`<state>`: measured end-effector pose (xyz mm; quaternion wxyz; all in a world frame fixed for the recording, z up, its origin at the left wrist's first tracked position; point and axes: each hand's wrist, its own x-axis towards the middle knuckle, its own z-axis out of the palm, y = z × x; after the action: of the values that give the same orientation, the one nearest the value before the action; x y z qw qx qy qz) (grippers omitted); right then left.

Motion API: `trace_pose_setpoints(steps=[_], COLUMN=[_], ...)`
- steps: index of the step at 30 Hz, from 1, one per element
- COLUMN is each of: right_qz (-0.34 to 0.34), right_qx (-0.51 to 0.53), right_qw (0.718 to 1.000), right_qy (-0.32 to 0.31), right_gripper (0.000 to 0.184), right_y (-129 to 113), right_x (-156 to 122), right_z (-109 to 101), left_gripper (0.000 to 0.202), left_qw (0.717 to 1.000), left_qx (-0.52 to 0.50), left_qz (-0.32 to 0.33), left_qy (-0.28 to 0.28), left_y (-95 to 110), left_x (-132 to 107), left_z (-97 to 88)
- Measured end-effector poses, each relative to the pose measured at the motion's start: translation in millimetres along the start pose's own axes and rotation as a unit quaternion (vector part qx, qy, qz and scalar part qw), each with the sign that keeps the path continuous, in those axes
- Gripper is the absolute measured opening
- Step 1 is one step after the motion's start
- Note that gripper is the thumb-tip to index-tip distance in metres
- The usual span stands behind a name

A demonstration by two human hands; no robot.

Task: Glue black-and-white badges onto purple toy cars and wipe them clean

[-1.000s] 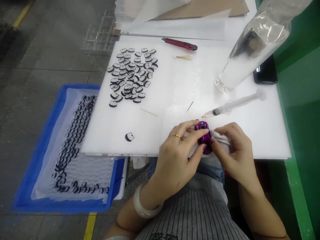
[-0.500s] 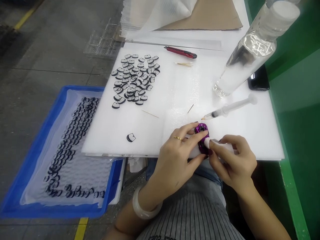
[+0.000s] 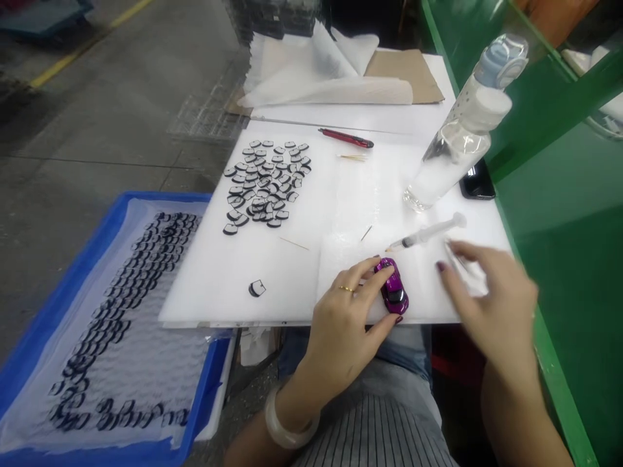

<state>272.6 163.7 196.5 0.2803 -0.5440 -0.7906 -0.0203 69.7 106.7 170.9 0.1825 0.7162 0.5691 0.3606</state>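
My left hand (image 3: 345, 318) grips a shiny purple toy car (image 3: 395, 292) at the table's front edge, with fingertips on its far end and thumb near its close end. To the right, my right hand (image 3: 496, 305) is blurred by motion, its thumb and forefinger somewhat apart. A crumpled white cloth (image 3: 470, 272) is held in its fingers. Just beyond the car lies a clear syringe (image 3: 428, 231) with an orange tip. One small black-edged piece (image 3: 256, 288) sits alone to the left, and a pile of similar pieces (image 3: 265, 185) lies farther back.
A blue tray (image 3: 129, 198) lined with white sheeting holds rows of black-edged pieces, left of the white table (image 3: 195, 285). Clear bottles (image 3: 445, 159) and a dark phone (image 3: 477, 180) stand at right by a green partition (image 3: 549, 194). A red cutter (image 3: 345, 138) and thin sticks (image 3: 351, 157) lie behind.
My right hand has moved away from the toy car to the right, taking the white cloth along. My left hand keeps its hold on the car. The camera view has tilted up.
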Motion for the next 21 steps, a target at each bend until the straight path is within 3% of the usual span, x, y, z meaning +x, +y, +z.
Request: trace_pose_setpoints(steps=[4,7,9,12,14,16,18,20,21], right_qz=[-0.005,0.054,0.113,0.262,0.357,0.387,0.378,0.338,0.312], right_qx=[0.075,0.133,0.144,-0.018,-0.14,-0.166,-0.207,-0.208,-0.186], right_qw=[0.997,0.989,0.983,0.958,0.921,0.905,0.897,0.91,0.925], right_qy=[-0.035,-0.027,0.005,0.112,0.071,0.056,0.1,0.119,0.115], right_gripper=[0.041,0.042,0.044,0.045,0.032,0.025,0.018,0.011,0.018], right_y=[-56,-54,-18,75,139,182,193,178,164], right_x=[-12,-13,-18,-44,-71,-95,-108,-106,-100], right_z=[24,25,11,-26,-53,-73,-79,-68,-58], left_gripper=[0.087,0.1,0.102,0.089,0.074,0.063,0.061,0.063,0.065], left_qw=[0.999,0.994,0.991,0.987,0.985,0.984,0.983,0.98,0.979], left_qx=[0.049,0.102,0.127,0.143,0.151,0.157,0.165,0.179,0.187], left_qz=[0.005,0.03,0.047,0.069,0.078,0.082,0.083,0.082,0.081], left_qy=[-0.003,-0.001,-0.001,0.005,0.01,0.012,0.012,0.01,0.007], left_y=[-1,-3,-3,-4,-3,-2,1,3,2], left_x=[-3,-5,-6,-8,-7,-5,-3,-1,-1], left_z=[2.9,4.9,6.0,8.4,10.3,11.5,11.7,11.9,12.7])
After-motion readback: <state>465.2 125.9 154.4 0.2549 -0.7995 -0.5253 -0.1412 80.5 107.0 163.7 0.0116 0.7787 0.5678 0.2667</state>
